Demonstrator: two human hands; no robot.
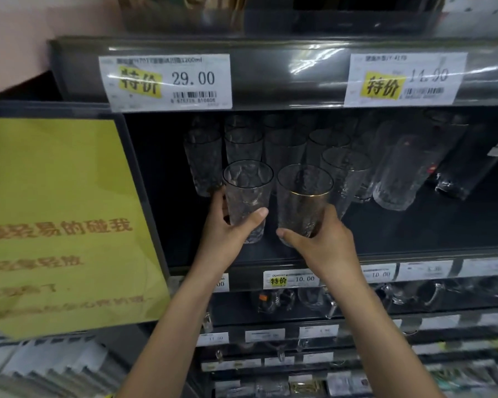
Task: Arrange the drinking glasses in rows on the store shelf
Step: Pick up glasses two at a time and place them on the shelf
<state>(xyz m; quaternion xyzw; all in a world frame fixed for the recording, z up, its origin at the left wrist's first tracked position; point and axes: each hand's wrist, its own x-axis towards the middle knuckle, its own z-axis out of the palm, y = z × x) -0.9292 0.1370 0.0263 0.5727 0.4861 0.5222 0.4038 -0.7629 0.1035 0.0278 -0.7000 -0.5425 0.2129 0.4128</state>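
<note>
Head view of a dark store shelf [414,234], seen from the front and slightly below, with further shelf levels above and beneath it. A large yellow sign [61,219] with printed characters hangs on the panel at the left of the bay. Two white price labels sit in the rail over the shelf: the left label [167,81] reads 29.00, and the right label [404,79] is partly hidden by glare. At the back of the shelf, clear textured drinking glasses [285,145] stand upright in rows, close together; their exact number cannot be told in the shadow. To the right of them stand taller ribbed glasses [400,173], near the rows. Two more glasses are held side by side, just apart, near the front of the shelf and ahead of the rows. The left glass [246,191] has a plain rim; the right glass [302,202] has a thin gold rim. Whether their bases rest on the shelf or are raised off it cannot be told. The left hand [227,234] grips the left glass low down, thumb across its near face and fingers round the far side. The right hand [325,242] grips the right glass at its base, thumb in front and fingers curled round the right side. A small tag [289,280] on the shelf's front edge reads 10.00.
</note>
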